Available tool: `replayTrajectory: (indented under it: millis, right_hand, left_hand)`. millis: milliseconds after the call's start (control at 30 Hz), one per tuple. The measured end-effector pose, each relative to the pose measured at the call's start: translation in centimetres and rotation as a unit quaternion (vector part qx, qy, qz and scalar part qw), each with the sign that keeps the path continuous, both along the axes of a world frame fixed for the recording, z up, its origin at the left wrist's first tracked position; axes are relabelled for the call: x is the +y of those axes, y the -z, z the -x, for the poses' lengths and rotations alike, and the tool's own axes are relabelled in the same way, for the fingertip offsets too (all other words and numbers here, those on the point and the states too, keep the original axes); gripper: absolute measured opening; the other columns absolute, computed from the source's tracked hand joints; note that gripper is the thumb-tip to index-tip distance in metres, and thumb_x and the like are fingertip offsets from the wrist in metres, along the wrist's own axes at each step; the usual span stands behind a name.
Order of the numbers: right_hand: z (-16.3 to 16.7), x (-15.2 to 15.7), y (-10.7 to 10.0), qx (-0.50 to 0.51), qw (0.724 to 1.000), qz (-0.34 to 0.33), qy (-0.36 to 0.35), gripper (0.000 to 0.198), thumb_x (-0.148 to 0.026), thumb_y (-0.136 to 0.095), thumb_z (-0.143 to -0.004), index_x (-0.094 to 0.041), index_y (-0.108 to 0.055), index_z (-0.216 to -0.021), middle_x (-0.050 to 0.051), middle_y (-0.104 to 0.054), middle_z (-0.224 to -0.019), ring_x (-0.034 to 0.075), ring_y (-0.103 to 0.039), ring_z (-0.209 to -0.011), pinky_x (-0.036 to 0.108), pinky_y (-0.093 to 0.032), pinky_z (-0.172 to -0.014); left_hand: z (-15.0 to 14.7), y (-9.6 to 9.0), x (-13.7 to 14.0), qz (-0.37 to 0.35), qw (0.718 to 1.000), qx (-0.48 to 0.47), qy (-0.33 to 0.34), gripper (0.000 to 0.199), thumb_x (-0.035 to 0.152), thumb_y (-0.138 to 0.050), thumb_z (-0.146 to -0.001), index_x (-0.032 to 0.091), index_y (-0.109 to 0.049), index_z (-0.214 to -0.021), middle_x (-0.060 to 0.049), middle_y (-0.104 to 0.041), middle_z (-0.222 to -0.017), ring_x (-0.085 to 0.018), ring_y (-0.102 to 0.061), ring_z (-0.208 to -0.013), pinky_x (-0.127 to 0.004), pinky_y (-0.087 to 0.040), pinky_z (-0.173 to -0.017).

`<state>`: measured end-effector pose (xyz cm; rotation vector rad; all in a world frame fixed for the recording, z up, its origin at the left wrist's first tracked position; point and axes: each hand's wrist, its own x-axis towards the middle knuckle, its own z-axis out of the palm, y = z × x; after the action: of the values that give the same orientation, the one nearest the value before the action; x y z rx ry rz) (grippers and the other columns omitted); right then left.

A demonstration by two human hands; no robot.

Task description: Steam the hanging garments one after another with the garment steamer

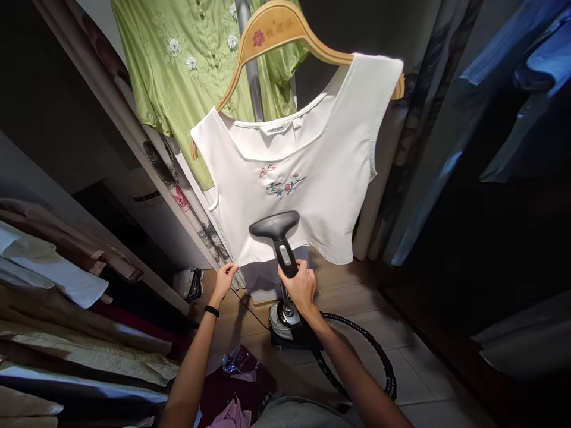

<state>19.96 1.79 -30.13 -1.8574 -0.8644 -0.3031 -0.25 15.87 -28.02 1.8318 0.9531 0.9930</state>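
Note:
A white sleeveless top (pixel 321 172) with small floral embroidery hangs from a wooden hanger (pixel 276 25). My left hand (pixel 226 278) pinches the lower left corner of its hem. In my right hand (pixel 301 286) is the handle of a black garment steamer head (pixel 274 224). The head's wide face lies against or just in front of the top, below the embroidery; I cannot tell whether it touches. A ribbed black hose (pixel 379 351) loops over the floor to the steamer base (pixel 281 326), which is partly hidden behind my right arm.
Behind the top hangs a green blouse (pixel 178 71) beside a metal pole (pixel 254 89). Racked clothes (pixel 80 345) fill the left side. Dark red and pink fabric (pixel 236 392) lies on the floor near me, and blue garments (pixel 539 65) hang at the right.

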Motion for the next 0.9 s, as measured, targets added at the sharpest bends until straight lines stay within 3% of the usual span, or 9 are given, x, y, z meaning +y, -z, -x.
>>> replayTrajectory:
  millis: [167, 267, 367, 567, 667, 767, 900]
  right_hand:
    - [0.3, -1.1, 5.6, 0.025, 0.996, 0.068, -0.045, 0.05, -0.058, -0.048, -0.081, -0.015, -0.054, -0.105, 0.009, -0.066, -0.074, 0.027, -0.061, -0.069, 0.033, -0.042, -0.065]
    - [0.2, -1.7, 6.6, 0.048, 0.993, 0.082, -0.069, 0.052, -0.057, -0.046, -0.082, -0.015, -0.053, -0.112, 0.01, -0.067, -0.078, 0.027, -0.064, -0.07, 0.033, -0.043, -0.063]
    - [0.0, -1.9, 4.8, 0.084, 0.991, 0.049, -0.098, 0.053, -0.057, -0.045, -0.083, -0.015, -0.05, -0.116, 0.012, -0.068, -0.086, 0.027, -0.065, -0.074, 0.032, -0.044, -0.061]
    - [-1.2, -0.5, -2.4, 0.101, 0.984, -0.04, -0.14, 0.056, -0.057, -0.05, -0.081, -0.015, -0.045, -0.118, 0.014, -0.065, -0.096, 0.028, -0.064, -0.084, 0.033, -0.046, -0.067]
    - [-2.0, 0.5, -4.1, 0.091, 0.983, -0.05, -0.149, 0.056, -0.055, -0.052, -0.08, -0.015, -0.043, -0.118, 0.014, -0.065, -0.097, 0.028, -0.063, -0.085, 0.033, -0.046, -0.067]
    - [-2.2, 0.8, -2.6, 0.094, 0.982, -0.044, -0.16, 0.054, -0.052, -0.052, -0.08, -0.014, -0.043, -0.117, 0.013, -0.065, -0.094, 0.027, -0.063, -0.083, 0.032, -0.047, -0.066]
    - [-1.8, 0.1, 2.7, 0.12, 0.977, -0.012, -0.175, 0.051, -0.05, -0.049, -0.079, -0.014, -0.043, -0.115, 0.012, -0.065, -0.091, 0.027, -0.064, -0.082, 0.034, -0.048, -0.067]
  left_hand:
    - [0.4, 0.0, 0.2, -0.014, 1.0, -0.001, -0.008, 0.033, 0.046, -0.06, -0.078, 0.015, -0.07, -0.079, -0.009, -0.071, -0.083, -0.022, -0.063, -0.08, -0.032, -0.047, -0.078]
    - [0.7, 0.3, 0.5, -0.019, 1.0, -0.003, -0.011, 0.034, 0.047, -0.061, -0.078, 0.015, -0.07, -0.079, -0.007, -0.071, -0.08, -0.02, -0.062, -0.076, -0.031, -0.047, -0.076]
    - [0.8, 0.4, 0.5, -0.022, 1.0, -0.002, -0.009, 0.034, 0.048, -0.061, -0.078, 0.015, -0.069, -0.077, -0.006, -0.069, -0.078, -0.02, -0.061, -0.076, -0.03, -0.046, -0.075]
    - [0.9, -0.1, 0.2, -0.021, 1.0, 0.003, -0.008, 0.034, 0.049, -0.061, -0.076, 0.016, -0.068, -0.074, -0.006, -0.069, -0.076, -0.02, -0.06, -0.074, -0.029, -0.045, -0.072]
    - [1.2, -0.3, 0.2, -0.015, 1.0, 0.004, -0.013, 0.036, 0.051, -0.062, -0.075, 0.015, -0.068, -0.075, -0.007, -0.07, -0.077, -0.021, -0.062, -0.075, -0.03, -0.046, -0.073]
    - [1.5, -0.5, 0.3, -0.018, 1.0, 0.009, -0.012, 0.036, 0.05, -0.063, -0.075, 0.015, -0.069, -0.075, -0.008, -0.07, -0.078, -0.021, -0.062, -0.076, -0.03, -0.046, -0.074]
    - [1.9, -0.6, 0.6, -0.026, 0.999, 0.018, -0.01, 0.034, 0.048, -0.062, -0.077, 0.015, -0.069, -0.075, -0.008, -0.071, -0.079, -0.021, -0.062, -0.078, -0.03, -0.046, -0.076]
